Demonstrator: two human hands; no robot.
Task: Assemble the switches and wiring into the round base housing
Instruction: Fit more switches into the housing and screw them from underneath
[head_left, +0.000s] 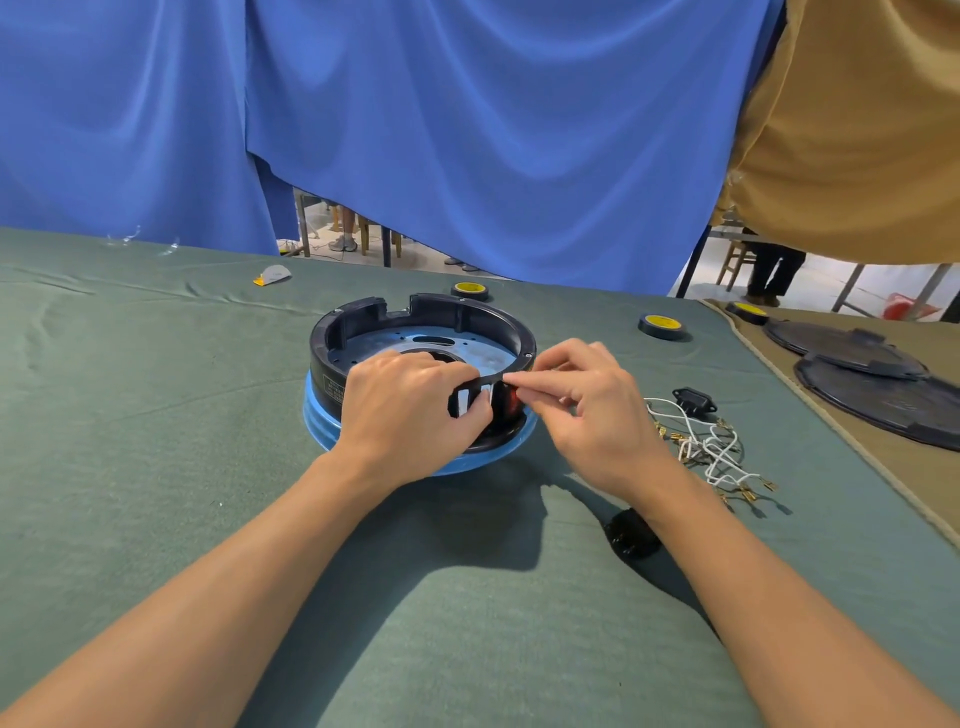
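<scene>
The round black base housing (447, 317) stands on a blue ring in the middle of the green table, with a grey metal plate inside. My left hand (410, 410) grips its near wall, fingers curled over the rim beside white rectangular openings. My right hand (582, 400) pinches a red switch (511, 402) at the opening in the same near wall. A bundle of white wires with brass terminals (711, 447) lies to the right of the housing. A black socket part (693, 401) lies behind the wires, and another black part (631, 532) sits under my right forearm.
Two tape rolls with yellow cores (661, 326) (470, 290) lie behind the housing, a third (747, 312) at the table's right edge. Black round covers (852, 358) are stacked on a tan cloth at the far right. A grey scrap (272, 274) lies at the back left. Blue curtains hang behind.
</scene>
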